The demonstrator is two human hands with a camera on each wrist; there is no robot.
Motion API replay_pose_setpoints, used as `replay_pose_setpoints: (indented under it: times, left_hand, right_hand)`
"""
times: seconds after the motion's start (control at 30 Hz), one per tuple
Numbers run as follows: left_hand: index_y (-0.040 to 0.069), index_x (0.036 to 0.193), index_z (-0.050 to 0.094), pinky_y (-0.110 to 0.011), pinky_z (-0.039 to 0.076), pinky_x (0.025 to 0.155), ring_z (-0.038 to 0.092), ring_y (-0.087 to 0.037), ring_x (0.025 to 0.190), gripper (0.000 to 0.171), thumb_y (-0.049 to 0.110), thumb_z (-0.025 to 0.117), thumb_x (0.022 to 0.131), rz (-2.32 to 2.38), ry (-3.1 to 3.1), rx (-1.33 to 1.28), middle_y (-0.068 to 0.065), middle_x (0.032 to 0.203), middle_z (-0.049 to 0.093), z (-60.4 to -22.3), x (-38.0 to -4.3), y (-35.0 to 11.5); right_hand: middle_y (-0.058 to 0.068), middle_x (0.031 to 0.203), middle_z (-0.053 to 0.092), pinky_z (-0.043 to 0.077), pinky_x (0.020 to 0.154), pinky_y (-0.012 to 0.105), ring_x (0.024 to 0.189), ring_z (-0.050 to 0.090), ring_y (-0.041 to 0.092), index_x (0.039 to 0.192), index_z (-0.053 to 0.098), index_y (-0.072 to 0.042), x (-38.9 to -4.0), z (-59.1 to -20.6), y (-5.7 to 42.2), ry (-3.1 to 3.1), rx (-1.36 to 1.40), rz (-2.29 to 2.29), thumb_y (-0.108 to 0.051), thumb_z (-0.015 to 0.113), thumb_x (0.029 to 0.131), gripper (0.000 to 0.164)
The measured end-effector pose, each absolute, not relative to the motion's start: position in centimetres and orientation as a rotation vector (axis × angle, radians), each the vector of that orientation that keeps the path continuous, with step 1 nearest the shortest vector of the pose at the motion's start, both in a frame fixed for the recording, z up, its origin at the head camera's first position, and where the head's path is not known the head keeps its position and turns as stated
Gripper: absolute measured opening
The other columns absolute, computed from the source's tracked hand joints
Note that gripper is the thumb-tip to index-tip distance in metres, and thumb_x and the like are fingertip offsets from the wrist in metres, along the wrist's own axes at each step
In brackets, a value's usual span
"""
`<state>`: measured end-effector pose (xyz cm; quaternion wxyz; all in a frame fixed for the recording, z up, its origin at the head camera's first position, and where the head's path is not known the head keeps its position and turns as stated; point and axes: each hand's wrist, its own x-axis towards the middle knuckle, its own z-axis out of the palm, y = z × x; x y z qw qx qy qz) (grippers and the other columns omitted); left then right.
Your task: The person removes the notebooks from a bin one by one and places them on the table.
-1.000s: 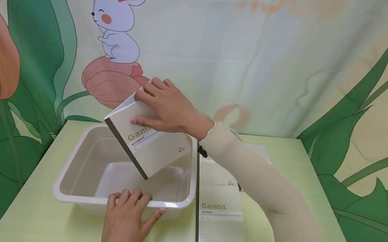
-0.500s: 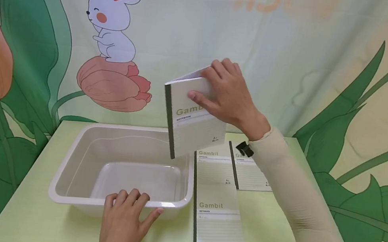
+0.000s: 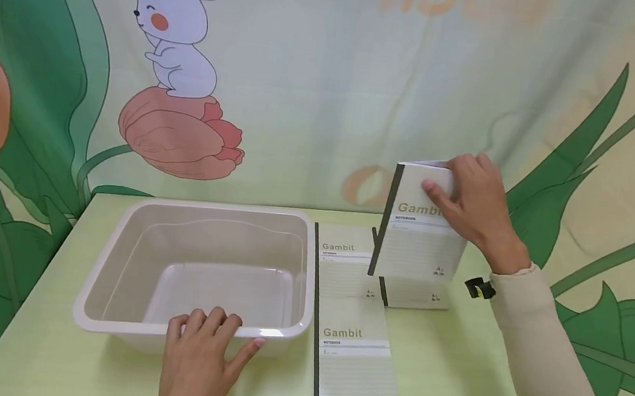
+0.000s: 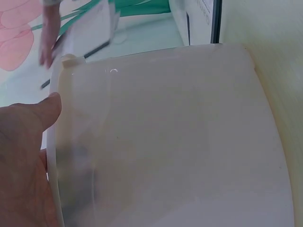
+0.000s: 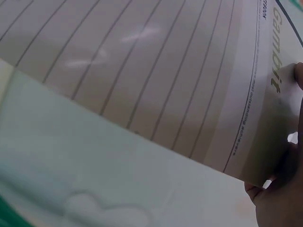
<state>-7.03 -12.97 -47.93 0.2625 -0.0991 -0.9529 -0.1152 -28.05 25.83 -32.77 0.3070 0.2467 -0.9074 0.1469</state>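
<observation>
My right hand (image 3: 478, 203) pinches the top of a pale Gambit notebook (image 3: 417, 248) with a dark spine, thumb on the front cover and fingers behind. It is held upright above another notebook (image 3: 415, 296) lying at the back right, hiding most of it. In the right wrist view the lined cover (image 5: 142, 71) fills the upper part. My left hand (image 3: 199, 358) grips the near rim of a beige plastic basin (image 3: 91, 277), fingers over the rim and thumb outside. The left wrist view shows the basin's outer wall (image 4: 175, 137) and my thumb against the rim.
Two more notebooks lie in a column right of the basin: a front one (image 3: 358, 379) overlapping a back one (image 3: 341, 272). The light green table (image 3: 461, 384) meets a printed curtain (image 3: 306, 92) with a rabbit and tulips behind.
My right hand has carried the notebook from above the basin to the right, over the notebook at the back right. My left hand stays on the basin rim.
</observation>
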Motion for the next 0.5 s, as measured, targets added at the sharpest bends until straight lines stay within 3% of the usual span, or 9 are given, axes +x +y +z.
replay_pose_setpoints:
  times: [0.1,0.5]
  left_hand:
    - [0.017,0.093,0.062,-0.047,0.035,0.09,0.046,-0.024,0.081,0.049,0.065,0.052,0.088,-0.312,-2.58,-0.274,0.002,0.084,0.054,-47.9,-7.0,-12.9]
    - [0.016,0.094,0.063,-0.047,0.035,0.089,0.047,-0.025,0.081,0.057,0.069,0.042,0.092,-0.31,-2.575,-0.278,0.001,0.085,0.055,-47.9,-6.9,-13.0]
  right_hand:
    - [0.011,0.078,0.054,0.03,0.072,0.038,0.075,0.043,0.027,0.097,0.057,-0.003,-27.3,-34.8,28.4,-2.507,0.568,0.358,-0.044,0.061,0.094,0.042]
    - [0.002,0.075,0.058,0.033,0.065,0.034,0.073,0.048,0.021,0.095,0.06,-0.011,-24.6,-43.2,33.9,-2.812,0.428,0.35,-0.051,0.056,0.095,0.041]
